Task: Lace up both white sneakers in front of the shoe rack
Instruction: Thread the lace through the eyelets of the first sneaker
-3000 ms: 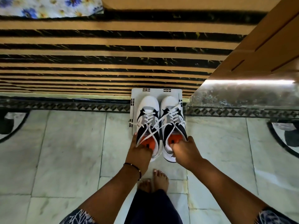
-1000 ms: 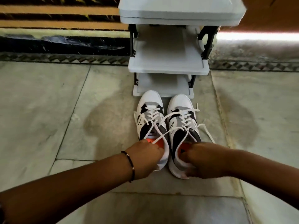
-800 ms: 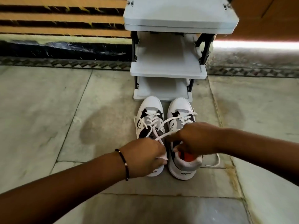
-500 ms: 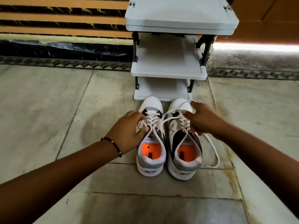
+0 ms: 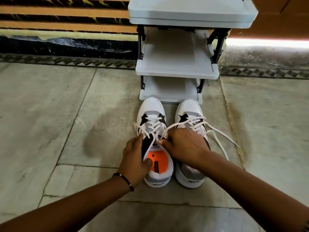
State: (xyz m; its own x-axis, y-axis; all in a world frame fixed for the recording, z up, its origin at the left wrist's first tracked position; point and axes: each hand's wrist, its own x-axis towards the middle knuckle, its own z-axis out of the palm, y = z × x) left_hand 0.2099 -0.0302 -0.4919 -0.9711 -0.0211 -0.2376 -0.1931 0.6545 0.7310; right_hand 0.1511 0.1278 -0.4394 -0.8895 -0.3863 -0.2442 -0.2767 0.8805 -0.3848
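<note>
Two white sneakers with black and grey panels stand side by side on the floor, toes toward the grey shoe rack [image 5: 177, 71]. My left hand [image 5: 134, 160] grips the left side of the left sneaker [image 5: 153, 111], thumb inside over the orange insole [image 5: 158, 160]. My right hand [image 5: 185, 146] lies over the tongue of the right sneaker [image 5: 189, 109] and pinches the left sneaker's lace [image 5: 154, 127] near its top eyelets. The right sneaker's laces [image 5: 219, 136] trail loose onto the floor at right.
The rack has three grey shelves on black posts and stands against a wall with a black skirting [image 5: 66, 46] and striped panels. Marble floor tiles [image 5: 50, 114] spread to the left and right. A wooden door [image 5: 284, 17] is at the upper right.
Both hands have drawn back from the sneakers' fronts. My left hand now holds the left sneaker's collar, and my right hand has crossed over to that sneaker's lace.
</note>
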